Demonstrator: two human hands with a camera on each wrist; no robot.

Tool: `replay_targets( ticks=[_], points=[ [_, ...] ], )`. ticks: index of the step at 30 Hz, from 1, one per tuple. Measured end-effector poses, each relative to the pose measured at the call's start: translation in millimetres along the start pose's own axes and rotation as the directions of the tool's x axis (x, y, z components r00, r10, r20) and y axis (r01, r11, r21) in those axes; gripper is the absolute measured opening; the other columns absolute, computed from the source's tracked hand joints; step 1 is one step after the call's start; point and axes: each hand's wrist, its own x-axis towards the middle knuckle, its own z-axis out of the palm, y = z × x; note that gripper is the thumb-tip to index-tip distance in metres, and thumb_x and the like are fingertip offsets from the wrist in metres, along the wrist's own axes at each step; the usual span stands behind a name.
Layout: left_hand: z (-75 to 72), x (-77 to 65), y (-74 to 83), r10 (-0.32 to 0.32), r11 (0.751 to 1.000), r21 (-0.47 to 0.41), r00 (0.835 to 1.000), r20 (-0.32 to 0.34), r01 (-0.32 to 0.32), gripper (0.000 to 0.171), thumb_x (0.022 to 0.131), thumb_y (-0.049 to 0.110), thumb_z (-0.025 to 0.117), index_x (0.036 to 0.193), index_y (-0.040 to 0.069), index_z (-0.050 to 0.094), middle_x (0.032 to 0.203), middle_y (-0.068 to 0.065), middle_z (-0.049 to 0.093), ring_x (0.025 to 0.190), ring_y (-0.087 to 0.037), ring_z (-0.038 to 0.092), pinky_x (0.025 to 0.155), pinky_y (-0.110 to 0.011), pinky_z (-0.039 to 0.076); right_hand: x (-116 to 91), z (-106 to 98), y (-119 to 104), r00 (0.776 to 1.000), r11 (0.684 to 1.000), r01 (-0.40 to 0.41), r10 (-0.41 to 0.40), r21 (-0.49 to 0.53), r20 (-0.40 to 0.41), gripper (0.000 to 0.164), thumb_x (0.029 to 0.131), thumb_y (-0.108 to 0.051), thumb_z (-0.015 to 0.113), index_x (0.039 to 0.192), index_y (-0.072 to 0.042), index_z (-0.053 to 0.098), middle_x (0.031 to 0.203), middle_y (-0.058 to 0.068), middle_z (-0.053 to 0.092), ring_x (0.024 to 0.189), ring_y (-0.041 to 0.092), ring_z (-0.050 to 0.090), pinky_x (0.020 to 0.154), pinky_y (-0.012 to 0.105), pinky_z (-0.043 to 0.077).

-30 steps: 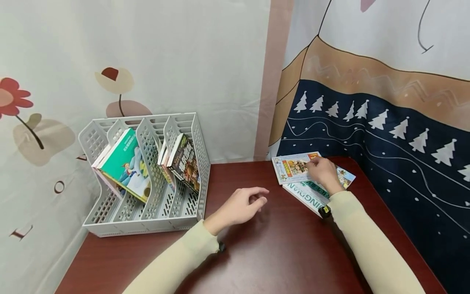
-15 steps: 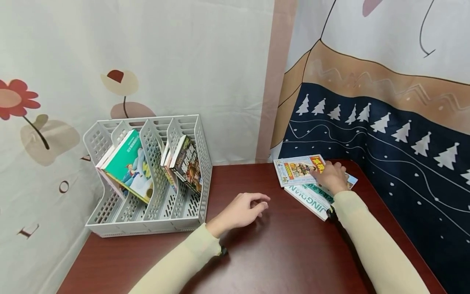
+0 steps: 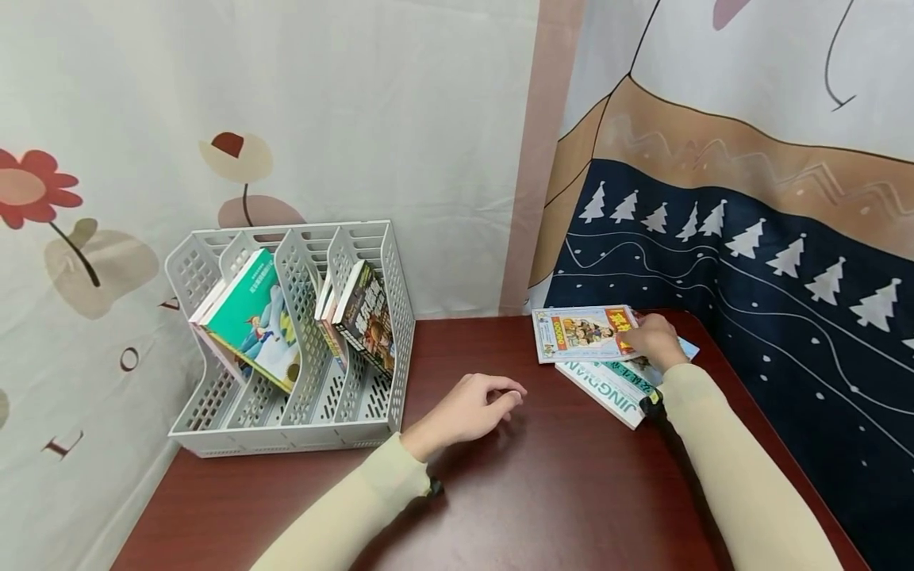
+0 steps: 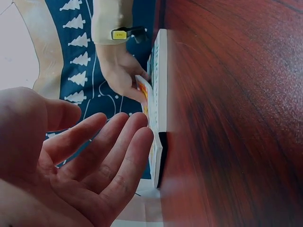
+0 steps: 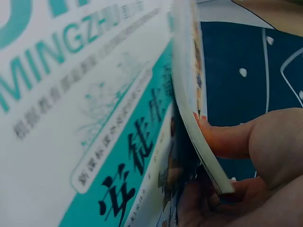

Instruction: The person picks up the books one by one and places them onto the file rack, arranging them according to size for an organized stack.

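My right hand [image 3: 655,341] pinches the right edge of a thin comic book [image 3: 581,333] with a pale blue border and a yellow-and-red title. In the right wrist view the thumb lies on its cover and the fingers are under its lifted, bent edge [image 5: 203,146]. Beneath lies a white-and-green book [image 3: 603,392], lettered "JINGDIAN", flat on the table and partly covered by the comic book. My left hand [image 3: 464,408] hovers over the table to the left, holding nothing; its fingers are loosely bent in the left wrist view.
At the left a light grey perforated file rack [image 3: 286,438] stands on the dark red table [image 3: 543,492]. A green picture book [image 3: 250,317] and several smaller books [image 3: 367,317] lean in its slots. Printed curtains [image 3: 443,159] hang behind the table and along its right side.
My right hand has shifted right from the comic book's upper middle to its right edge, which it now grips. The left hand stays almost in place.
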Motion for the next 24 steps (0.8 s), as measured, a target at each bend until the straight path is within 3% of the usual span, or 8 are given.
replay_targets(
  ticks=[7,14,18,24],
  points=[
    [-1.6,0.5,-1.2,-0.007,1.000,-0.025,1.000,-0.014,0.007,0.025,0.106,0.031,0.058,0.117,0.022,0.079,0.102,-0.009,0.083,0.083,-0.026,0.079,0.076,-0.032,0.058,-6,-7,9,0.995,0.973,-0.038,0.015,0.230,0.098,0.062,0.108,-0.033,0.050,0.153,0.007,0.034,0.142,0.031,0.048,0.117,0.039,0.056,0.094,0.044,0.053],
    [-3.9,2.6,-0.8,-0.013,0.998,-0.055,1.000,-0.017,0.012,0.024,0.106,0.030,0.059,0.116,0.021,0.079,0.110,-0.011,0.082,0.085,-0.028,0.079,0.071,-0.032,0.059,-14,-3,17,0.984,0.897,-0.070,-0.010,0.436,0.178,0.068,0.112,-0.037,0.043,0.164,-0.001,0.019,0.148,0.030,0.044,0.113,0.034,0.062,0.082,0.030,0.062],
    [-6.1,4.6,-1.7,-0.018,0.998,-0.053,0.999,-0.029,0.017,0.024,0.107,0.029,0.059,0.120,0.022,0.077,0.109,-0.011,0.082,0.085,-0.027,0.079,0.069,-0.032,0.059,-22,0,16,0.984,0.861,-0.029,-0.065,0.508,0.166,0.070,0.112,-0.038,0.043,0.168,-0.004,0.017,0.151,0.029,0.045,0.112,0.032,0.064,0.081,0.027,0.063],
    [-12.2,11.2,-4.1,-0.031,0.993,-0.113,0.994,-0.108,0.019,0.031,0.106,0.026,0.059,0.134,0.017,0.070,0.108,-0.011,0.081,0.086,-0.034,0.078,0.064,-0.032,0.062,-37,2,2,0.978,0.838,0.083,-0.172,0.539,0.117,0.067,0.113,-0.037,0.041,0.166,-0.002,0.022,0.145,0.030,0.049,0.101,0.024,0.069,0.084,0.035,0.065]
  ],
)
